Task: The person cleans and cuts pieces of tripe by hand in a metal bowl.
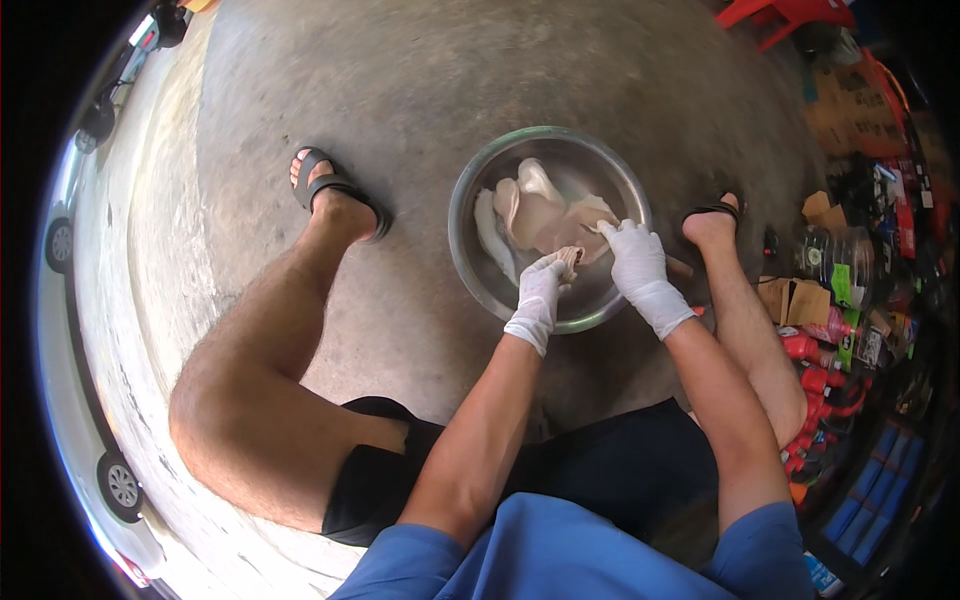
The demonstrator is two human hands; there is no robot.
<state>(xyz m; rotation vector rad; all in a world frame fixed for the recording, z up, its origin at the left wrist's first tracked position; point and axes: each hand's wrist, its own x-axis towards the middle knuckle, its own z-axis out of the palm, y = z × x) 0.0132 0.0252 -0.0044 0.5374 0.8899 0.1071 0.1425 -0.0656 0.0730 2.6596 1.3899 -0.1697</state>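
Observation:
A round metal basin (pixel 468 262) stands on the floor between my feet, with cloudy liquid in it. Several pale, soft, fleshy pieces (pixel 520 215) lie inside; their exact kind I cannot make out. My left hand (pixel 540 288), in a white glove, grips a wrinkled beige end (pixel 571 258) over the near side of the basin. Gloved in white too, my right hand (pixel 638 262) pinches the edge of a beige flap (pixel 590 212) at the basin's right. Whether both hands hold one and the same piece I cannot tell. A brown stub (pixel 679 267) shows just right of my right hand.
Concrete floor (pixel 400 90) surrounds the basin, and my sandalled feet rest on either side. Along the right lie red bottles (pixel 815 380), cardboard pieces (pixel 795 300) and other clutter. At top right is a red plastic stool (pixel 785 18). A parked car (pixel 75 400) is far left.

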